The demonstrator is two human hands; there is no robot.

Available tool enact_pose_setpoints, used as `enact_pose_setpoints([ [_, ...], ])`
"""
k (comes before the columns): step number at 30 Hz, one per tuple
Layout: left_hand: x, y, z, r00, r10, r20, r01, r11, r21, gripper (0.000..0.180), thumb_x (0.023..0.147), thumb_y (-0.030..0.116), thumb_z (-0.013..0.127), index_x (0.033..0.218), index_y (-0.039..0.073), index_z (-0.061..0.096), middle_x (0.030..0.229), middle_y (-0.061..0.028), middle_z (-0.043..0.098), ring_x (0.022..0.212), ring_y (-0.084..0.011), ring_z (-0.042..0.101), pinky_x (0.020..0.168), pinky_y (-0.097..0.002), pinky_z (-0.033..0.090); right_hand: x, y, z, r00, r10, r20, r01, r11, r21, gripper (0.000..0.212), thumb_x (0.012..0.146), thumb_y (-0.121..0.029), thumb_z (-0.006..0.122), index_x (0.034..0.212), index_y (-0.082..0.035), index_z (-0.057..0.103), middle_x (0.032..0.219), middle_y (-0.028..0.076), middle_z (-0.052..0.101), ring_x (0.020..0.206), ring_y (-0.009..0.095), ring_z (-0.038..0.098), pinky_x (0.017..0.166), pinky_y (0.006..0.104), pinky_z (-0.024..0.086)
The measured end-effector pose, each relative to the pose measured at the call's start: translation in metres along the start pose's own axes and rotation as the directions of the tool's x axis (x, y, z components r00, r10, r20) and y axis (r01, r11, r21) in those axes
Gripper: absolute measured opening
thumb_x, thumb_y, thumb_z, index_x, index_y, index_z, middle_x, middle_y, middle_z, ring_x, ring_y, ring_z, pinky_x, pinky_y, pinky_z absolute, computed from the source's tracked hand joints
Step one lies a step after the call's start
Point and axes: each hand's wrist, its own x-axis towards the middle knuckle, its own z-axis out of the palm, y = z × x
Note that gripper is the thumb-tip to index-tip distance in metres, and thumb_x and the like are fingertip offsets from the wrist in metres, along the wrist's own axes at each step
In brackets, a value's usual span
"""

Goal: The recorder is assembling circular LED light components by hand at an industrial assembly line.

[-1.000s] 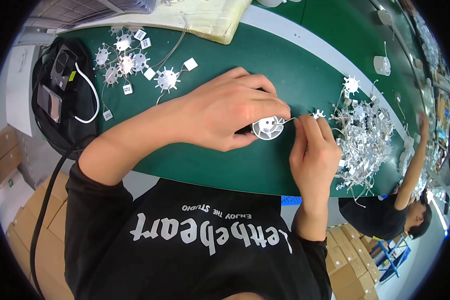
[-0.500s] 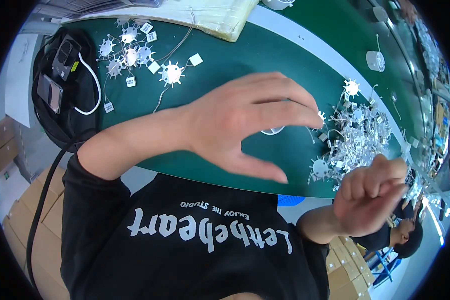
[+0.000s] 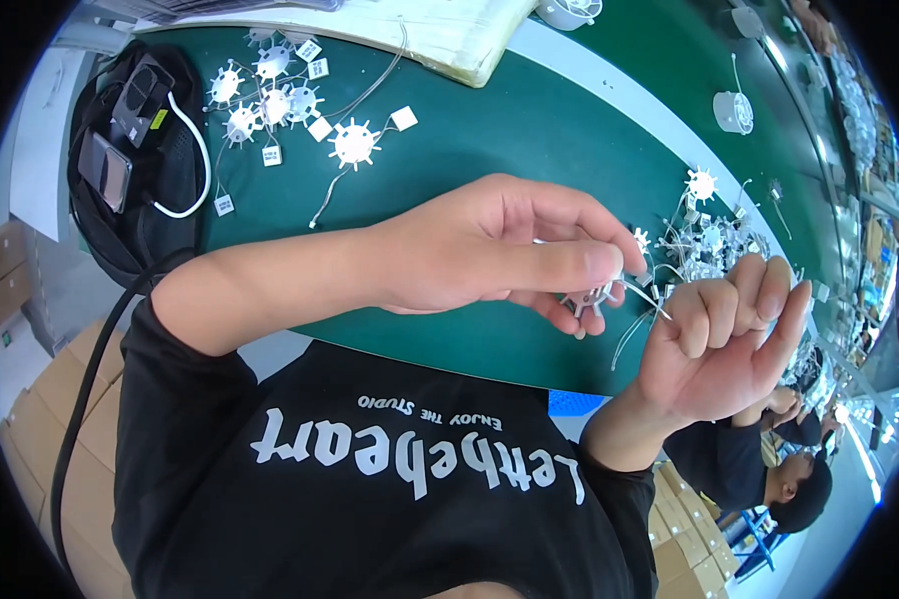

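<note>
My left hand (image 3: 509, 245) reaches across the green tabletop, its thumb and fingers closed round a small whitish round board with spiky prongs (image 3: 591, 298). Thin pale wires (image 3: 641, 294) trail from that piece toward my right hand (image 3: 724, 339). That hand is raised with the palm side showing and the fingers curled in. Whether the wires are gripped there or only pass behind cannot be made out. Beyond it lies a heaped pile of similar wired boards (image 3: 709, 240), partly hidden by the hand. At upper left a looser group of spiked boards (image 3: 275, 105) lies with small white connectors.
A black bag (image 3: 130, 170) with a phone-like device and white cable sits at the left. A single spiked board (image 3: 354, 144) lies before a pale wrapped slab (image 3: 449, 40). A white round fitting (image 3: 733, 113) stands farther off. A co-worker (image 3: 759, 469) is at the right.
My left hand has gone from spread fingers to closed round the spiked board. My right hand has risen slightly and turned its palm side into view, fingers still curled.
</note>
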Motion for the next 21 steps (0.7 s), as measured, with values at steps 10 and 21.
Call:
enact_pose_setpoints([
  [10, -0.001, 0.019, 0.008, 0.977, 0.013, -0.211, 0.071, 0.921, 0.383, 0.062, 0.101, -0.01, 0.069, 0.158, 0.002, 0.049, 0.127, -0.0167, 0.073, 0.114, -0.0215, 0.076, 0.103, -0.0346, 0.062, -0.002, 0.001, -0.015, 0.771, 0.046, 0.635, 0.621, -0.275, -0.734, 0.032, 0.09, -0.018, 0.088, 0.105, 0.005, 0.071, 0.093, 0.011, 0.065, 0.063, 0.01, 0.051, 0.05, 0.0221, 0.035],
  [21, 0.006, 0.015, -0.014, 0.941, 0.332, -0.07, -0.126, 0.532, 0.837, 0.075, 0.086, 0.005, 0.09, 0.153, 0.007, 0.056, 0.125, -0.0114, 0.077, 0.108, -0.0246, 0.077, 0.097, -0.0356, 0.062, -0.007, 0.018, -0.033, 0.797, 0.086, 0.598, 0.602, -0.207, -0.771, 0.043, 0.072, 0.001, 0.095, 0.111, 0.007, 0.078, 0.118, 0.027, 0.076, 0.064, 0.008, 0.052, 0.054, 0.0197, 0.04],
])
